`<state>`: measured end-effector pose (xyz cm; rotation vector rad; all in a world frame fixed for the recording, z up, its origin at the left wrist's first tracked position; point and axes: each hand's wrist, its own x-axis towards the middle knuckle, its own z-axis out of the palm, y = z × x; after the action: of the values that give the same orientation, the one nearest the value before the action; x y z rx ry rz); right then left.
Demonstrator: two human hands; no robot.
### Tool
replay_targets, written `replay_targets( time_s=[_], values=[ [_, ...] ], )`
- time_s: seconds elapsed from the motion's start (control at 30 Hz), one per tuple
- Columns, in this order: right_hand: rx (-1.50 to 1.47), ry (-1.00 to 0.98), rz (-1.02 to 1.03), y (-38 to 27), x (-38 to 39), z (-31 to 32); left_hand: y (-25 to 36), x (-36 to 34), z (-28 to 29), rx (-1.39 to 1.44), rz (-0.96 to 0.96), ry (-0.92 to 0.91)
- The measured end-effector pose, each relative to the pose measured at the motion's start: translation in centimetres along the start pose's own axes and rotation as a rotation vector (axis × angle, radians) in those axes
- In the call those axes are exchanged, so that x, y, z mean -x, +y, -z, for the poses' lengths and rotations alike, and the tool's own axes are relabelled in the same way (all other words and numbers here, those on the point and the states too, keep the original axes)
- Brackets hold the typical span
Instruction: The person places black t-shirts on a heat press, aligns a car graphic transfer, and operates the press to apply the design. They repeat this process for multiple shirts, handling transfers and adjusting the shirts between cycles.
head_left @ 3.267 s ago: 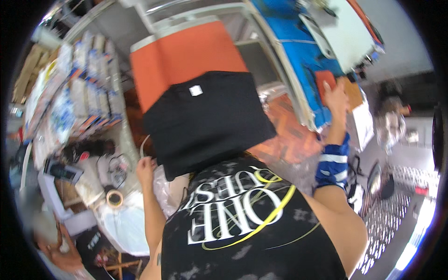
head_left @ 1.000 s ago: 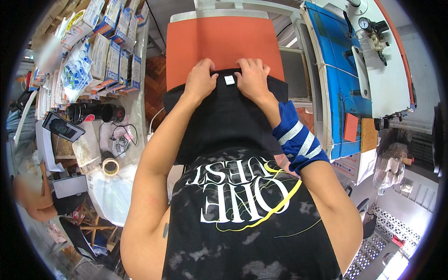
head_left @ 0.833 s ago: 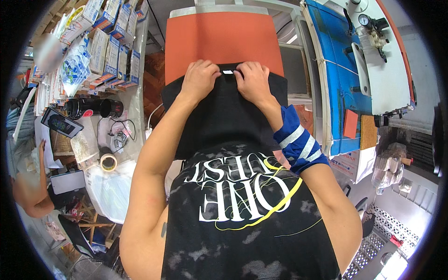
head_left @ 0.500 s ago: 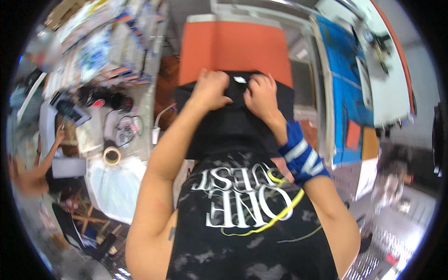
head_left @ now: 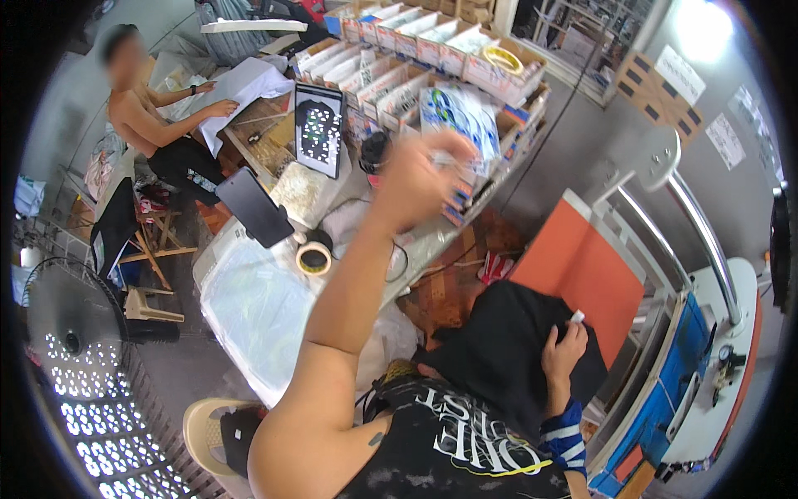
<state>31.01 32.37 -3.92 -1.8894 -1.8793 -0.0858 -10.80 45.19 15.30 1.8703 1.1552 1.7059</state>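
Note:
A black shirt [head_left: 499,349] lies over the orange platen [head_left: 582,270] of a heat press at lower right. My right hand [head_left: 564,348] is closed on the shirt near its collar, just below the small white label [head_left: 577,317]. My left hand [head_left: 420,179] is raised and blurred in front of a sloping rack of boxes [head_left: 424,54], next to a blue-and-white printed packet [head_left: 464,116]. I cannot tell whether it holds anything.
A worktable [head_left: 258,308] covered in clear plastic carries a roll of tape [head_left: 313,259], a dark phone [head_left: 254,206] and a framed printed sheet [head_left: 319,129]. Another person [head_left: 154,125] sits at far left handling white cloth. A fan [head_left: 71,333] and stool [head_left: 150,303] stand at left, with the blue press frame [head_left: 690,366] at right.
My head has turned left, bringing the worktable and rack into view. My left hand has left the shirt collar and risen toward the rack; my right hand stays on the shirt.

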Motion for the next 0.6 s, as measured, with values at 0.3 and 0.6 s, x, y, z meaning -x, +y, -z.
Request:
replay_targets(
  time_s=[0.3, 0.6],
  values=[
    [0.103, 0.035, -0.038, -1.2, 0.2, -0.9, -21.0, -20.6, 25.9, -0.416, 0.456, 0.487],
    [0.171, -0.003, -0.019, -1.0, 0.1, -1.2, -34.2, -24.1, 25.7, -1.042, 0.742, -0.188]
  ],
)
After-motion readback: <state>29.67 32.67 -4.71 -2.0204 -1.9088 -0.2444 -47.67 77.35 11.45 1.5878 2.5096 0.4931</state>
